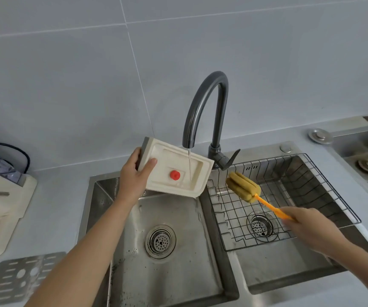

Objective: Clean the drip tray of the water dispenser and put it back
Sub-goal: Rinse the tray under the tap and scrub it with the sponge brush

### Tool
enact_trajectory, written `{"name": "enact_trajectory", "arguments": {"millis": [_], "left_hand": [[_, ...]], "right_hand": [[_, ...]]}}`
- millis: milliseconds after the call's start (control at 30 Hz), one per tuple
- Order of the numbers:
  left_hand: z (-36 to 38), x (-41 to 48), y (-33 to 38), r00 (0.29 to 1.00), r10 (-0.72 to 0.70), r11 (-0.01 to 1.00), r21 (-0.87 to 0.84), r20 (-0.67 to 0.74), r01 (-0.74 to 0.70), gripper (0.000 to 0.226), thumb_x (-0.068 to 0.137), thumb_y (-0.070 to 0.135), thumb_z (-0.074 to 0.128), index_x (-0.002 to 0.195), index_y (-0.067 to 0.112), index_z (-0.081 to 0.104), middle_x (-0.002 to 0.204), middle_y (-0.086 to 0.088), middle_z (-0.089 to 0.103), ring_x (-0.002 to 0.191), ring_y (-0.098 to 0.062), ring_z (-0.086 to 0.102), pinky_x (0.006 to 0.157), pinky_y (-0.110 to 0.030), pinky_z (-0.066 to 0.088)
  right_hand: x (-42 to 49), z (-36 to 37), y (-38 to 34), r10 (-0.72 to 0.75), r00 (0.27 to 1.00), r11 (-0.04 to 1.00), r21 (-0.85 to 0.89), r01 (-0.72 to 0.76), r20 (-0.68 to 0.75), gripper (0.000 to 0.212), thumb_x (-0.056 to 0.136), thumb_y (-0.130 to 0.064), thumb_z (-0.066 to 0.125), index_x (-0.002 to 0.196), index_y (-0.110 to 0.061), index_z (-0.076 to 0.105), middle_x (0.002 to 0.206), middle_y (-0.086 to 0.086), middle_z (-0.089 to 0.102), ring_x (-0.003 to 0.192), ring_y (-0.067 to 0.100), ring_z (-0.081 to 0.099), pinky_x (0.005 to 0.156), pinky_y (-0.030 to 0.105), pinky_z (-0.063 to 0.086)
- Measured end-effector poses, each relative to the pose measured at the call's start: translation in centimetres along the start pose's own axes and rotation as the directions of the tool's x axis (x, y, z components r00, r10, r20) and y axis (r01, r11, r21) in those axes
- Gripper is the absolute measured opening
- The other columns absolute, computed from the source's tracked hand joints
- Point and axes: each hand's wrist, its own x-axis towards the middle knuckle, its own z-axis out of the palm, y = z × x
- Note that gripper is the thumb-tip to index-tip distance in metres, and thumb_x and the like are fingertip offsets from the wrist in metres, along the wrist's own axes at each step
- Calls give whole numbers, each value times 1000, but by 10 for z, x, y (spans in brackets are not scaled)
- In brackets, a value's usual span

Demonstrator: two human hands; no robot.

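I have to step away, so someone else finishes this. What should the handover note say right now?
Left hand: holds the drip tray tilted over the left sink basin, under the running faucet.
Right hand: holds the sponge brush by its orange handle, over the wire rack, apart from the tray.
Done: tray out, being rinsed.
Left: scrub, rinse, shut water off, refit the metal grille lying on the counter, return tray to the dispenser.

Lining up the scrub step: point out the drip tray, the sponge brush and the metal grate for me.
drip tray (179, 160): head view, on its cream inner floor, above the red float.
sponge brush (242, 186): head view, on the yellow sponge head.
metal grate (8, 282): head view, on its slotted face, lying on the counter.
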Motion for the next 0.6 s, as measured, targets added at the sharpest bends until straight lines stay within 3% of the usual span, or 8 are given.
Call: {"name": "enact_trajectory", "arguments": {"millis": [133,267,367,467,600], "left_hand": [[3,-3,2,995,-97,989,-111,-9,95,10,86,30,55,92,38,55,90,15,62,83,-2,60,57,-13,49],[8,-5,1,958,-286,931,-243,-23,272,10,88,32,53,97,31,58,93,11,64,87,-8,61,64,-24,49],[11,-8,2,914,-405,865,-320,4,385,18,90,32,50,103,22,57,93,5,65,83,-12,62,62,-31,51],[14,-10,5,878,-478,811,-370,28,453,14,91,31,50,91,20,59,89,2,65,80,-16,62,69,-35,50],[18,-13,7,859,-512,787,-383,34,484,15,91,30,50,86,20,59,86,2,66,80,-15,62,74,-35,50]], "right_hand": [[20,36,4,133,991,956,267,-123,-20,17,92,-15,45,83,-16,60,54,-1,54,45,13,48,44,23,38],[43,68,0,220,974,948,245,-201,-54,23,92,-19,43,71,-17,52,59,-1,56,53,17,54,50,28,42],[61,87,-7,248,964,951,212,-224,-94,21,93,-23,37,80,-17,52,64,0,56,58,16,54,48,26,40],[78,101,-16,263,960,936,264,-232,-91,20,94,-21,34,88,-13,51,67,2,55,61,21,55,53,33,44],[90,116,-29,270,960,925,295,-239,-68,19,94,-15,30,94,-7,47,71,5,55,60,23,51,50,29,37]]}}
